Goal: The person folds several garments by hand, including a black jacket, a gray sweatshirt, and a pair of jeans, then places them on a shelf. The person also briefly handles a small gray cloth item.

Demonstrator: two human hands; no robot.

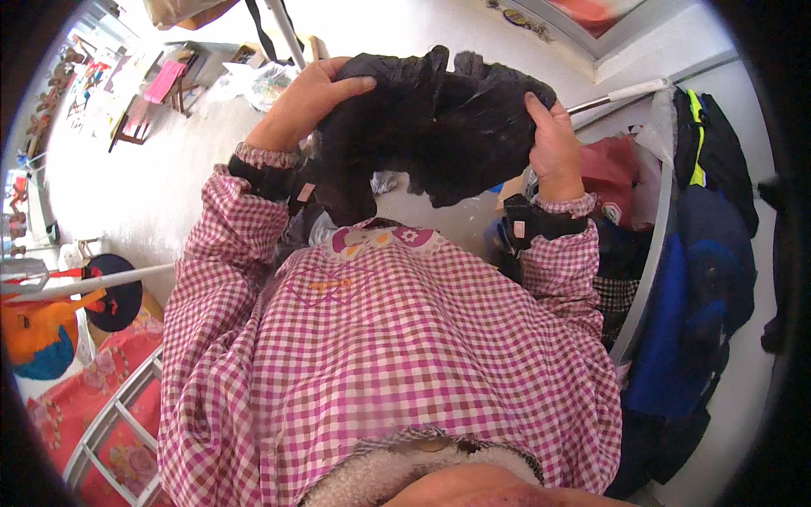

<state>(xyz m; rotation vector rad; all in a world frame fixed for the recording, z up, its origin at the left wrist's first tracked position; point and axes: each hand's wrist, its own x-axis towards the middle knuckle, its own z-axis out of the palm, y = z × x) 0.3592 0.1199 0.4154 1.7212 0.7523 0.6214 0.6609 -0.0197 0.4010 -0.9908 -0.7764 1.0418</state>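
A black piece of cloth, perhaps a garment (431,127), is stretched between my hands in front of me. Its upper edge looks gathered and uneven, and its lower edge hangs in loose flaps; I cannot make out its exact kind. My left hand (308,97) is closed on its left upper corner, the thumb lying over the front. At the right upper corner my right hand (553,148) pinches the cloth with the thumb in front and the fingers mostly hidden behind. Both arms are raised, in pink checked sleeves with dark bands at the wrists.
Dark and blue clothes (701,287) hang close on my right beside a pale metal rail (650,287). A red bag-like item (612,173) lies inside that rail. To the left are a metal ladder (118,422), orange cloth (42,325) and, farther off, a pink-topped stool (165,82).
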